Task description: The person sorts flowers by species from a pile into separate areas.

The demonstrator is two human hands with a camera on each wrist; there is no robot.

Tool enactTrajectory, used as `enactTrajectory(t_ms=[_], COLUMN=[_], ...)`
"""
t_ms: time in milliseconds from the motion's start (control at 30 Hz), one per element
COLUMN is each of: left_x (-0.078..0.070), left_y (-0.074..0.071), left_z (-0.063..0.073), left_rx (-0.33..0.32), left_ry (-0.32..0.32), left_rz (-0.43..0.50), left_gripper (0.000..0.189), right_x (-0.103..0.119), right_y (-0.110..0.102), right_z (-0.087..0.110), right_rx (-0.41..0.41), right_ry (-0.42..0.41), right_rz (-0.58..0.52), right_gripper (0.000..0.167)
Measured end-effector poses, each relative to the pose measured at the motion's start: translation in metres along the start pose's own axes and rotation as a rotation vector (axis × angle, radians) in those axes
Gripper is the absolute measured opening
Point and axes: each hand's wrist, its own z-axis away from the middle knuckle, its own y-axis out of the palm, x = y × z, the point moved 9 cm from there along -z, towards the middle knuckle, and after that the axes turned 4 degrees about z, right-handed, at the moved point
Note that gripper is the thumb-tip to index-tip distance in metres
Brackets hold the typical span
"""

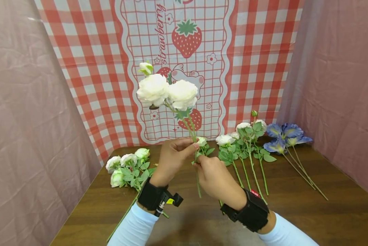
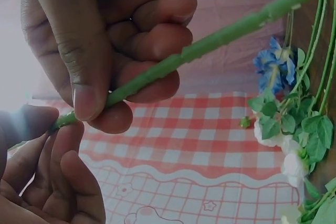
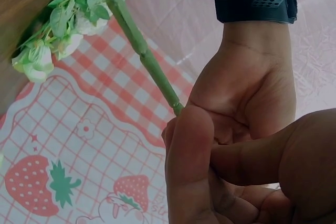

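Two full white rose blooms and a small bud top a green-stemmed white rose spray, held upright above the table. Just below where its branches meet, my left hand pinches the stem between thumb and fingers. Lower down, my right hand grips the same stem with curled fingers. Its bare lower end hangs beneath the hands in the head view. Close up in the left wrist view, the green stem runs out past the fingertips. My two hands are very near each other.
White roses with leaves lie at the table's left. More white roses lie to the right, beside blue iris-like flowers. Another small white rose shows behind my hands. A red-checked strawberry cloth hangs behind the wooden table.
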Motion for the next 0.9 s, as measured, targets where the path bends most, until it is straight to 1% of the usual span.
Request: enactTrajectory(t_ms=[133,333,500,600,767,900], left_x=[-0.0011,0.0007,0.0024,0.0021,-0.0027,-0.0044], left_y=[0.0000,0.0004,-0.0003,0.0007,0.0048,0.0072], left_z=[0.0005,0.0009,0.0015,0.0012,-0.0002,0.0000], left_rx=[-0.008,-0.008,-0.008,0.007,0.046,0.063], left_ry=[0.012,0.021,0.002,-0.004,0.027,0.029], left_rz=[0.000,0.056,0.044,0.030,0.035,0.037], left_gripper=[0.019,0.020,0.020,0.021,0.024,0.024], right_x=[-0.0017,-0.0039,-0.0028,-0.0020,-0.0023,-0.0036], right_y=[0.0019,0.0039,0.0028,0.0006,-0.0031,-0.0039], right_z=[0.0002,-0.0001,-0.0004,-0.0003,0.0002,-0.0004], right_rx=[0.023,0.046,0.022,-0.003,-0.036,-0.048], right_ry=[0.015,0.032,0.006,-0.010,-0.013,-0.007], right_rz=[-0.021,-0.037,-0.029,-0.024,-0.018,-0.008], right_gripper=[0.017,0.018,0.016,0.014,0.010,0.009])
